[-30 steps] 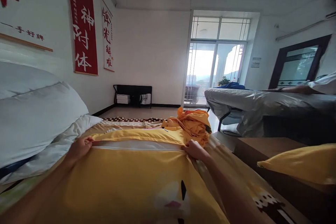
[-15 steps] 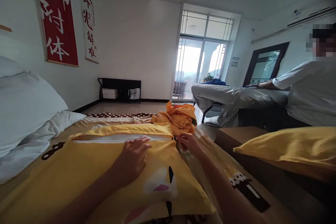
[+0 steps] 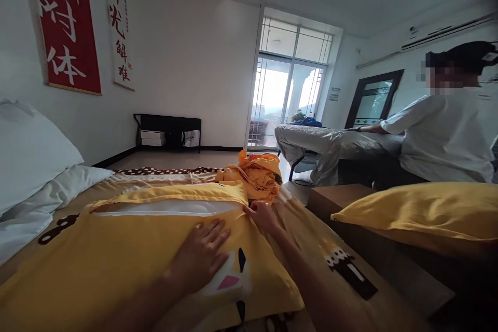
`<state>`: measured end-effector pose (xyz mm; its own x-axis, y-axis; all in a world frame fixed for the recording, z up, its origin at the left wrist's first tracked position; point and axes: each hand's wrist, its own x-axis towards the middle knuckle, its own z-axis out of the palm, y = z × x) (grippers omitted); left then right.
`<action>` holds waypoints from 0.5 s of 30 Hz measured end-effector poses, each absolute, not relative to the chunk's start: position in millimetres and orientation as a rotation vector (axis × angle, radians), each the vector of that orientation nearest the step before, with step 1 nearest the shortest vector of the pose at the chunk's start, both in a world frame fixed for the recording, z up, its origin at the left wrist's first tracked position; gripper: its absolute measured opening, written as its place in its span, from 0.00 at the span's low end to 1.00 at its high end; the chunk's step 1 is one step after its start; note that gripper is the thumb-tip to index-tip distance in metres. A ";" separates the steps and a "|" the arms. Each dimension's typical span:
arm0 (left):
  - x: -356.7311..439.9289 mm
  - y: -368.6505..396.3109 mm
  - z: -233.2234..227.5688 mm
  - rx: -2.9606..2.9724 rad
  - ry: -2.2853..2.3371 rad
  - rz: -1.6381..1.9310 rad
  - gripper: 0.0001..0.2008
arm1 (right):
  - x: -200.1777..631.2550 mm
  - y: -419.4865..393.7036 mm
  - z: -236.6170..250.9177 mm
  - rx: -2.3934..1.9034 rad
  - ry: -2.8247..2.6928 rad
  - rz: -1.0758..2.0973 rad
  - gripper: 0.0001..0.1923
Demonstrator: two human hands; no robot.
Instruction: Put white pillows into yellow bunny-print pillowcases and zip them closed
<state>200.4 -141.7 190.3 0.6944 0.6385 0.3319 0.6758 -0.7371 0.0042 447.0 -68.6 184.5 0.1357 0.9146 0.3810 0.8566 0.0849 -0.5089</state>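
A yellow pillowcase (image 3: 128, 249) with a printed cartoon face lies across the bed in front of me. Along its far side runs an open slit, and a white pillow (image 3: 155, 208) shows inside. My left hand (image 3: 204, 254) rests flat on top of the case, its fingers spread just below the slit. At the slit's right end, my right hand (image 3: 262, 216) pinches the corner of the pillowcase between thumb and bent fingers. Whether a zipper pull is in that pinch is too small to tell.
Crumpled orange cloth (image 3: 259, 174) lies beyond my right hand. Another yellow pillow (image 3: 424, 212) sits on a brown box (image 3: 334, 194) at the right. White pillows (image 3: 35, 140) are at the left. A person (image 3: 447, 129) in a white shirt is by a plastic-covered table (image 3: 330, 137).
My left hand has slid a little down and away from the slit, flattening on the pillowcase. The right hand stays at the slit's corner. The view has turned slightly right.
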 end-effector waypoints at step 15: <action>245.0 -129.3 222.0 -2.830 -0.848 -0.444 0.16 | 461.9 -70.2 172.7 -1.645 -1.803 0.092 0.15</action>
<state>245.0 -129.3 222.0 0.7960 0.5116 0.3235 0.5573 -0.8280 -0.0617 461.9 -70.2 172.7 0.0357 0.9019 0.4304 0.8535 0.1965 -0.4826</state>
